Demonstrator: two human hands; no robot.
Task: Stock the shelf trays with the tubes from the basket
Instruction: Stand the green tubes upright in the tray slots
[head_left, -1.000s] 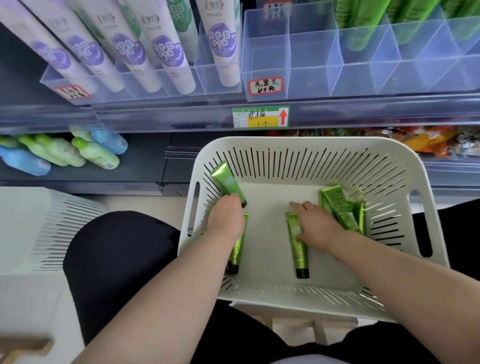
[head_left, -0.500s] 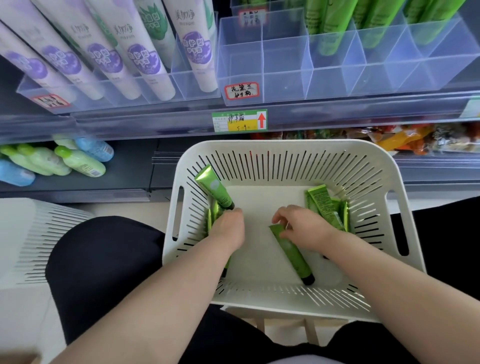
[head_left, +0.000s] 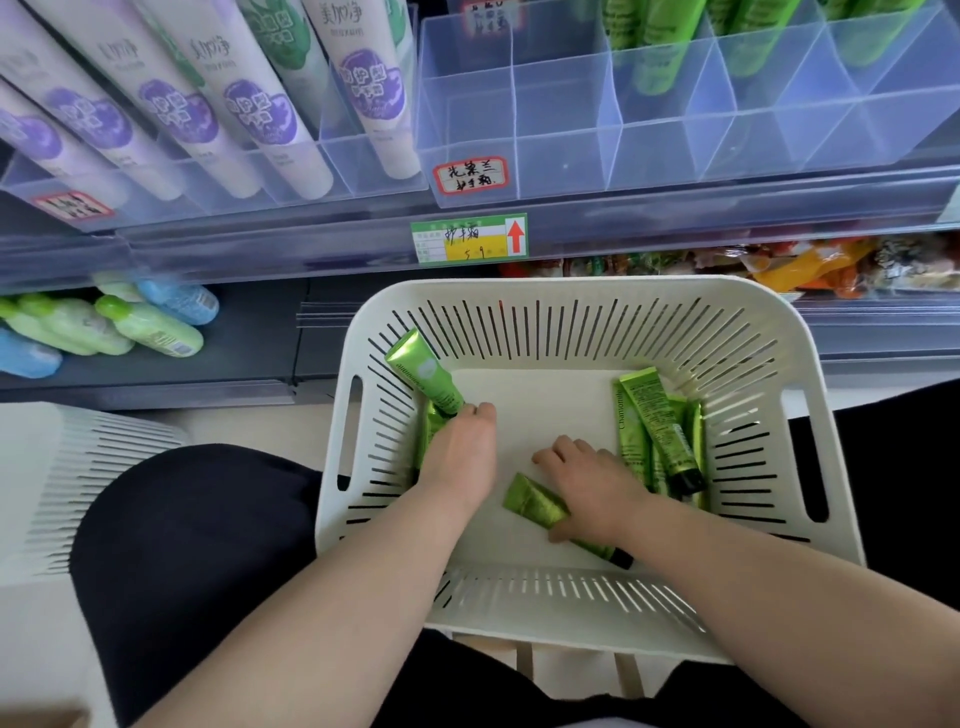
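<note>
A white slotted basket (head_left: 571, 296) sits on my lap below the shelf. My left hand (head_left: 460, 452) is at the basket's left side and grips a green tube (head_left: 423, 371) that sticks up against the wall; another green tube lies under that hand. My right hand (head_left: 587, 480) holds a second green tube (head_left: 540, 506) lying slanted on the basket floor, its black cap toward me. Several more green tubes (head_left: 657, 431) lie piled at the basket's right. Above, the clear divided shelf tray (head_left: 519, 135) has bare front compartments and green tubes (head_left: 649, 57) standing further back.
White and purple tubes (head_left: 249, 104) fill the clear tray on the left. A green and yellow price tag (head_left: 470, 240) hangs on the shelf edge. Small bottles (head_left: 145, 327) lie on the lower left shelf, and a second white basket (head_left: 78, 467) stands on my left.
The camera moved closer to the shelf. My right hand took hold of the loose tube in the basket's middle and swung it to a slant. My left hand closed on the tube leaning at the left wall.
</note>
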